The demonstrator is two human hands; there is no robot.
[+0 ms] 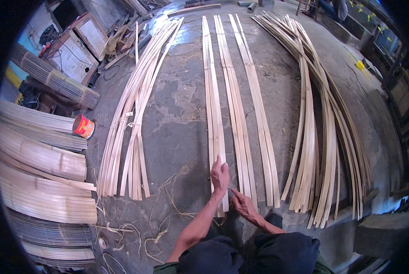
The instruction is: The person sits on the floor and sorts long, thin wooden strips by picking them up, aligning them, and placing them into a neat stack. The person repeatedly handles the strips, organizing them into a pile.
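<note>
My left hand (220,177) rests on the near part of a narrow bundle of pale bamboo strips (212,100) lying lengthwise on the floor. Its index finger points along the strips, while the other fingers curl at them, partly hidden. My right hand (244,204) is just to the right, between this bundle and a second bundle of strips (234,96); its index finger stretches toward the first bundle's near end, and nothing shows in its grasp. Farther right lies a third narrow bundle (255,91).
Larger piles of strips lie on the left (131,105) and right (321,118). Stacked slat bundles (44,192) line the left edge beside a red tin (83,126). Loose fibre ties (154,237) trail over the concrete floor (177,105). My dark-clothed knees (286,253) are in front.
</note>
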